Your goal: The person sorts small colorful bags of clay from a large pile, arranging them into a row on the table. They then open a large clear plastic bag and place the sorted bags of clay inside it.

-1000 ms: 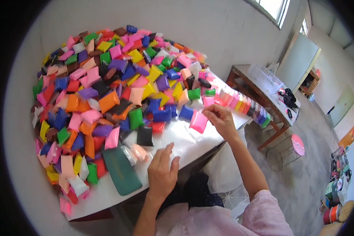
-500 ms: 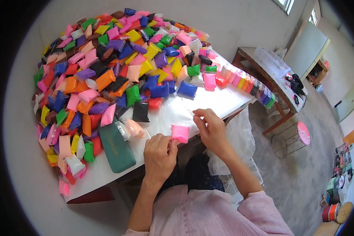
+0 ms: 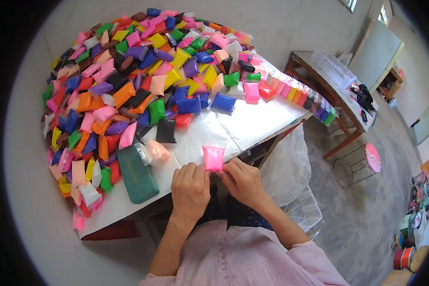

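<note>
A small, plump pink packet (image 3: 213,158), clear film around what looks like modelling clay, is held upright at the front edge of the white table (image 3: 262,121). My left hand (image 3: 190,190) pinches its lower left corner between thumb and curled fingers. At the lower right corner, my right hand (image 3: 244,182) pinches the same packet, so both hands grip its bottom edge. To the left lie a long green box (image 3: 137,175), a peach packet (image 3: 157,151) in loose clear film, and a black packet (image 3: 166,131).
A large heap of colourful packets (image 3: 128,97) covers the table's left and back. Packets stand in a row (image 3: 300,97) along the right edge. Clear plastic bags (image 3: 287,162) hang over a white basket (image 3: 302,209) beside me. Farther right are a wooden table (image 3: 326,86) and a pink-topped stool (image 3: 372,158).
My right hand has come down and left, from apart to pinching the pink packet's lower right corner. The packet has tipped more upright and shifted slightly up. The view has turned slightly.
</note>
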Motion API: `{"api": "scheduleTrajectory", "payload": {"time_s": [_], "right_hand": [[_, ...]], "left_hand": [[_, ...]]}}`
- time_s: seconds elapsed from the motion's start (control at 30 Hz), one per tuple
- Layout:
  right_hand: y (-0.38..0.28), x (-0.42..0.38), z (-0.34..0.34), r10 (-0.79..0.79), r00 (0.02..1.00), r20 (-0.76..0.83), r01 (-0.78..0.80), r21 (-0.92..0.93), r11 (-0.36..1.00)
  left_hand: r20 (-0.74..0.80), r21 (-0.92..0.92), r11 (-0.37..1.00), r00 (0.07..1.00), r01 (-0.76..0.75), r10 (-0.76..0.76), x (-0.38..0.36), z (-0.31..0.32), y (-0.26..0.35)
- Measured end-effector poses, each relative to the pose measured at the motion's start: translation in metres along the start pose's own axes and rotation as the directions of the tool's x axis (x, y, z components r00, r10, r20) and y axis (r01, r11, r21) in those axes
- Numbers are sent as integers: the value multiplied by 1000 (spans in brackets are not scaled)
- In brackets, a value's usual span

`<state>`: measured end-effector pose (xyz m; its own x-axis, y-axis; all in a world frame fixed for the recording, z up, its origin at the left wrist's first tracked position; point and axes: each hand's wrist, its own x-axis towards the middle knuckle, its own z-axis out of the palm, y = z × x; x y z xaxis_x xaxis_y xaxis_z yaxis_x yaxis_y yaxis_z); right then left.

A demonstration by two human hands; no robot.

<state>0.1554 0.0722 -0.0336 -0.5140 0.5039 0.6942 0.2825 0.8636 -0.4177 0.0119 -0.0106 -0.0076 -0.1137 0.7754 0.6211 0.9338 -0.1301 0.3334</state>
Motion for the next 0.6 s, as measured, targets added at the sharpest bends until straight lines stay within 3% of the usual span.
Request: {"api": "scheduleTrajectory", "payload": {"time_s": [0.2, 0.43, 0.6], "right_hand": [[10, 3, -3, -115, 992, 56, 121, -118, 986], [6, -1, 8, -152, 988, 13, 148, -322, 935], [7, -6, 14, -118, 993, 9, 113, -349, 930]], "left_hand": [[-18, -79, 983, 986, -165, 164, 0, 2, -20], [-112, -117, 977, 980, -180, 167, -1, 12, -20], [-143, -75, 982, 977, -172, 160, -1, 16, -18]]}}
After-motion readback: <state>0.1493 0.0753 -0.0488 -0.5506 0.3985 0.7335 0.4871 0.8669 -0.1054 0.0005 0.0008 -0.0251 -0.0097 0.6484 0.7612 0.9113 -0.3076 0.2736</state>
